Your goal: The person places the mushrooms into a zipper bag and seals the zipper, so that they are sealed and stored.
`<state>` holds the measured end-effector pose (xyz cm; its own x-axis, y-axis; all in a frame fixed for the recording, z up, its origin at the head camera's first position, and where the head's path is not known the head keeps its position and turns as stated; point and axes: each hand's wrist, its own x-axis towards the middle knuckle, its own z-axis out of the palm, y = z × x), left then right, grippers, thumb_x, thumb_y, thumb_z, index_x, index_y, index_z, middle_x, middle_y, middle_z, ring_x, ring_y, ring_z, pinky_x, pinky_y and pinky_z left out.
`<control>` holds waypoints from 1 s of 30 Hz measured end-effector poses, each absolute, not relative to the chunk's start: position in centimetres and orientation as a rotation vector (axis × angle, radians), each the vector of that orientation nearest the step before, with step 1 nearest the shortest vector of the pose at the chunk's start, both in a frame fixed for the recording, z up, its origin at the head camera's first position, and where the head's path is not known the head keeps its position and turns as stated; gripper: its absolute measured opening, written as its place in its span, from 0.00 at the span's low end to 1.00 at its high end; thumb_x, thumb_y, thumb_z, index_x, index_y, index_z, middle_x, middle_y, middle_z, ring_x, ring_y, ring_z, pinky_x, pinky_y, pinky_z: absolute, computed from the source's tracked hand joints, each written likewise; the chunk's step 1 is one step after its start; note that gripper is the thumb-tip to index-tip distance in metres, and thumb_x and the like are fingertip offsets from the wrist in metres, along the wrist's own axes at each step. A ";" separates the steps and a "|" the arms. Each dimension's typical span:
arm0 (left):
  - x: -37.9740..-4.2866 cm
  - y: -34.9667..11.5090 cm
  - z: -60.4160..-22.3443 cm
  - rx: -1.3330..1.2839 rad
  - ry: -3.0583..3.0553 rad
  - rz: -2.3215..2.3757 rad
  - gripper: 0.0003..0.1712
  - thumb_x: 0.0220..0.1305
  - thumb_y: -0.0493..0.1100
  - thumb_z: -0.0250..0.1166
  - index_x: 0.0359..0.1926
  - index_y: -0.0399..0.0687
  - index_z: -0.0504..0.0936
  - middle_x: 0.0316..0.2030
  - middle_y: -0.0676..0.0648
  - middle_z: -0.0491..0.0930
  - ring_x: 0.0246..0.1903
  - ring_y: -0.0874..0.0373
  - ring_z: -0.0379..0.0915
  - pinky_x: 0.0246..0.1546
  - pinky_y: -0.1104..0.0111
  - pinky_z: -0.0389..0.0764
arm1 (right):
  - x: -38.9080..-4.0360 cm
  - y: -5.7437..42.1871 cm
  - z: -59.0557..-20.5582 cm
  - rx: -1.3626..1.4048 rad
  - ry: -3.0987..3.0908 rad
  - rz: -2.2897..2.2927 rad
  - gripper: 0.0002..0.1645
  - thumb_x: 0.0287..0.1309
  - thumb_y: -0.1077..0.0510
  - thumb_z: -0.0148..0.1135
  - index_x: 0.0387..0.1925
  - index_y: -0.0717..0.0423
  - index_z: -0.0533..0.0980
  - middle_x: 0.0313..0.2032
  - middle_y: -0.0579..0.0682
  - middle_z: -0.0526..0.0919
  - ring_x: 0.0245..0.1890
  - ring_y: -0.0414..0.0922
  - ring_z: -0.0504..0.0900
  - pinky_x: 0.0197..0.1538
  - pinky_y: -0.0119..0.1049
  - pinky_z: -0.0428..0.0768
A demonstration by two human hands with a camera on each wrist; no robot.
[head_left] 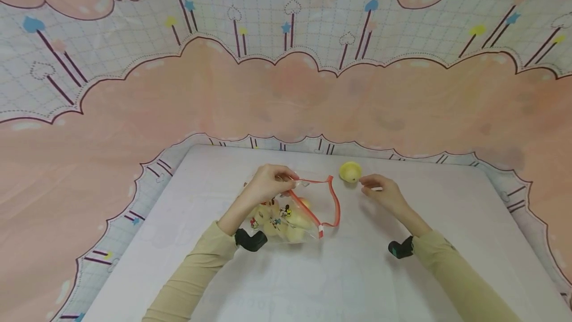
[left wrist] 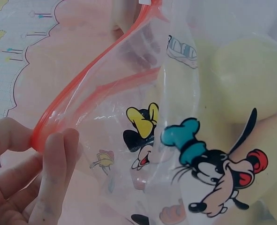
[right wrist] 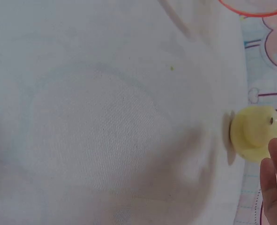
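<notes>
Before a pink, cloud-print backdrop point(head_left: 313, 106), reaches over a white table point(head_left: 353, 282). Wears long tan sleeves point(head_left: 201, 252). Has a clear bag point(head_left: 311, 233) on the table, left of its middle, with the red rim point(head_left: 337, 207) gaping toward the right. Pinches that rim between thumb and fingers of the left hand point(head_left: 271, 183). Holds the right hand point(head_left: 388, 194) right of the bag, with fingers loosely bent and a gap between the tips. Wears black cameras point(head_left: 251, 240) at both wrists. Inside the bag, has several pale yellow pieces point(left wrist: 250, 79). Near the table's far edge, right of the bag, has one rounded yellow toy point(head_left: 350, 172) close by the right fingertips; cannot tell whether touching. Shows small cartoon prints point(left wrist: 218, 176) on the bag.
</notes>
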<state>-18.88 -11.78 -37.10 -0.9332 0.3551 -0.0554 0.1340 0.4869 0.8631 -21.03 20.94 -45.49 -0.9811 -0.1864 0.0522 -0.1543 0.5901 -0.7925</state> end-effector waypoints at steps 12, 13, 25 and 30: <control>-18.9 -11.8 -37.0 0.410 2.514 1.417 0.14 0.61 0.39 0.63 0.46 0.38 0.83 0.32 0.42 0.85 0.29 0.49 0.84 0.38 0.53 0.84 | -22.5 20.8 -46.2 -0.276 2.768 -1.451 0.24 0.59 0.66 0.60 0.57 0.67 0.71 0.54 0.67 0.76 0.54 0.62 0.77 0.56 0.55 0.77; -18.9 -11.8 -37.0 0.409 2.514 1.416 0.14 0.60 0.39 0.63 0.46 0.38 0.83 0.31 0.43 0.85 0.28 0.50 0.84 0.38 0.52 0.84 | -22.6 20.8 -46.3 -0.276 2.769 -1.455 0.24 0.59 0.67 0.60 0.58 0.67 0.70 0.54 0.67 0.76 0.54 0.62 0.77 0.56 0.55 0.77; -18.8 -11.7 -36.9 0.415 2.513 1.411 0.13 0.61 0.39 0.63 0.45 0.39 0.83 0.32 0.40 0.85 0.24 0.62 0.81 0.35 0.58 0.85 | -23.8 20.2 -47.3 -0.226 2.768 -1.493 0.29 0.58 0.66 0.60 0.61 0.65 0.67 0.61 0.66 0.69 0.60 0.63 0.70 0.60 0.57 0.73; -18.9 -11.7 -37.0 0.410 2.519 1.405 0.13 0.61 0.38 0.63 0.46 0.38 0.83 0.33 0.39 0.85 0.24 0.61 0.81 0.34 0.61 0.85 | -24.2 19.9 -47.3 -0.212 2.754 -1.479 0.32 0.57 0.63 0.62 0.64 0.62 0.66 0.63 0.65 0.65 0.63 0.63 0.64 0.63 0.60 0.68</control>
